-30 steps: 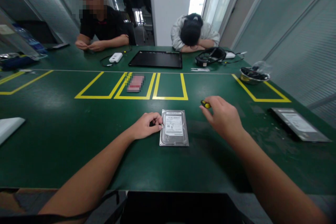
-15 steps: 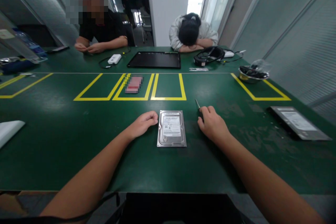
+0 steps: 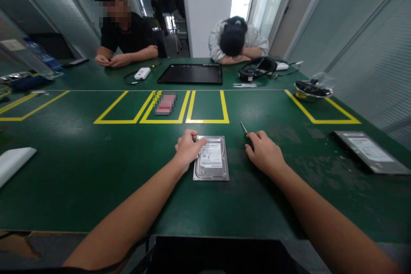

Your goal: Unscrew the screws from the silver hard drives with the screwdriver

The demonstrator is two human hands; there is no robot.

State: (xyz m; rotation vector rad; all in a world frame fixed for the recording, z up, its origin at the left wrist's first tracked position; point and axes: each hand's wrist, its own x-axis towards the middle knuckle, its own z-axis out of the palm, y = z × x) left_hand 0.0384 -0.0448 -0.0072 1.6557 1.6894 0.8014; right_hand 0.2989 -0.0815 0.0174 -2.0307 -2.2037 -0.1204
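Observation:
A silver hard drive (image 3: 213, 158) with a white label lies on the green table (image 3: 105, 167) in front of me. My left hand (image 3: 190, 147) grips its upper left edge, the thumb on top of the label side and the fingers at the edge. To the right of the drive, my right hand (image 3: 265, 152) rests on the table, its fingers closed round a thin screwdriver (image 3: 243, 127). The metal shaft points up and left, away from the drive; the handle is mostly hidden under the fingers.
A second drive (image 3: 369, 150) lies at the right. Behind are yellow tape frames (image 3: 208, 121), a pinkish blurred object (image 3: 165, 105), a black panel (image 3: 190, 73), a metal bowl (image 3: 313, 90) and black cables (image 3: 257, 68). Two people sit across the table.
My left hand has moved from beside the drive onto its upper left edge, thumb over the top. The right hand still holds the screwdriver. The view has shifted slightly.

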